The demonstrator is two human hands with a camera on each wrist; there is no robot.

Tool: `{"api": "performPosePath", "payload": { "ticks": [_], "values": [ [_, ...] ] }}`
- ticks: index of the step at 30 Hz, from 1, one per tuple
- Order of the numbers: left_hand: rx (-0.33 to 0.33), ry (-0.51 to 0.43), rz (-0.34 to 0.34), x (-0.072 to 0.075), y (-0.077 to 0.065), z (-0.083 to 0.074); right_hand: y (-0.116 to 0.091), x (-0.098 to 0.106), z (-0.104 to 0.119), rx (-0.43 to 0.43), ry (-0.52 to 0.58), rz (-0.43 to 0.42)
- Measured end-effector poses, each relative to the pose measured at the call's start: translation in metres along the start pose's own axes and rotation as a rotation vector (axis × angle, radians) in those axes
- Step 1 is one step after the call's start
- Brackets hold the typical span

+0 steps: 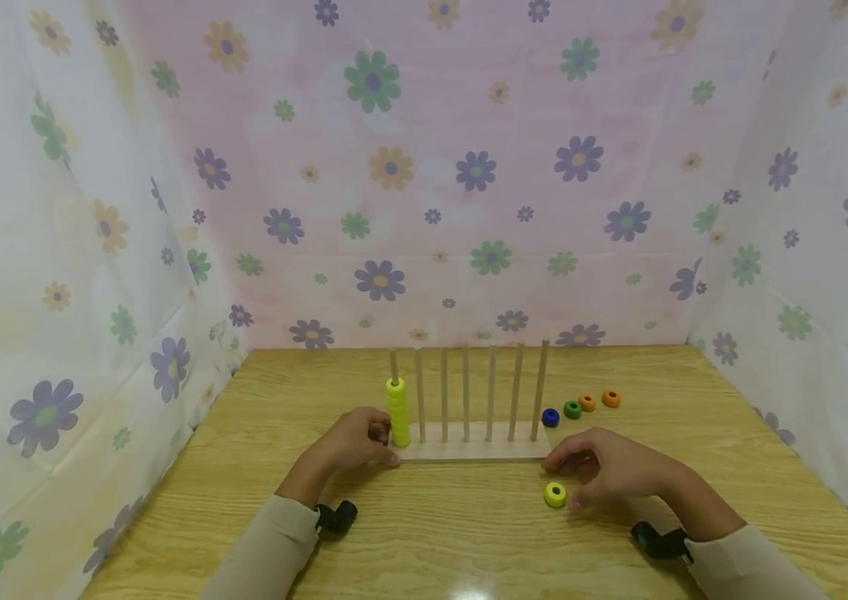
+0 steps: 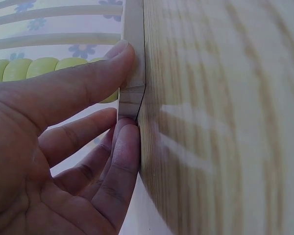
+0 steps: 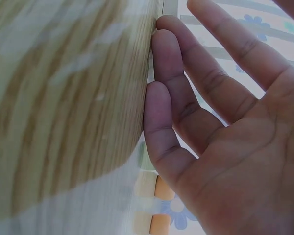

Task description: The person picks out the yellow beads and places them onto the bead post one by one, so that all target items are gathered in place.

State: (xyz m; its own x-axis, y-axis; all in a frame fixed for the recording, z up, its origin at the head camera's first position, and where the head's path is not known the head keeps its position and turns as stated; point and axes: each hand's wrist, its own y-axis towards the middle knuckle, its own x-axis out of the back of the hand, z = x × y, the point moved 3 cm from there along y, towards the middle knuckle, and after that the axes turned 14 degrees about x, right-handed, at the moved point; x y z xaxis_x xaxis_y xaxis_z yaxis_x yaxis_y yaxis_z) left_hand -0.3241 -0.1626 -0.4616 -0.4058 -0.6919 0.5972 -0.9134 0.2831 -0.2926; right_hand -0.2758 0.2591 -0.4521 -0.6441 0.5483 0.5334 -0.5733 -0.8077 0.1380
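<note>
A pale wooden peg stand (image 1: 469,451) rests on the table with a row of upright pegs. Its leftmost peg carries a stack of yellow beads (image 1: 398,413). My left hand (image 1: 352,440) holds the left end of the base, thumb along the front edge and fingers around the end, as the left wrist view also shows of the base (image 2: 132,63). My right hand (image 1: 614,467) is by the base's right end, its fingers spread and gently bent, fingertips down at the tabletop. A loose yellow bead (image 1: 555,494) lies just beside its thumb; nothing is in its grasp.
Behind the right hand lie a blue bead (image 1: 550,417), a green bead (image 1: 573,409), an orange bead (image 1: 586,403) and another orange bead (image 1: 611,399). Flowered cloth (image 1: 431,192) encloses the wooden table (image 1: 424,533) at the back and sides.
</note>
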Motion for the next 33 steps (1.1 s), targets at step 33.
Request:
{"api": "performPosePath", "payload": {
  "ticks": [33],
  "values": [
    [0.007,0.010,-0.005,0.0000,-0.0006,0.0001,0.0039,-0.0082,0.0044,0.100,0.051,0.061]
  ]
}}
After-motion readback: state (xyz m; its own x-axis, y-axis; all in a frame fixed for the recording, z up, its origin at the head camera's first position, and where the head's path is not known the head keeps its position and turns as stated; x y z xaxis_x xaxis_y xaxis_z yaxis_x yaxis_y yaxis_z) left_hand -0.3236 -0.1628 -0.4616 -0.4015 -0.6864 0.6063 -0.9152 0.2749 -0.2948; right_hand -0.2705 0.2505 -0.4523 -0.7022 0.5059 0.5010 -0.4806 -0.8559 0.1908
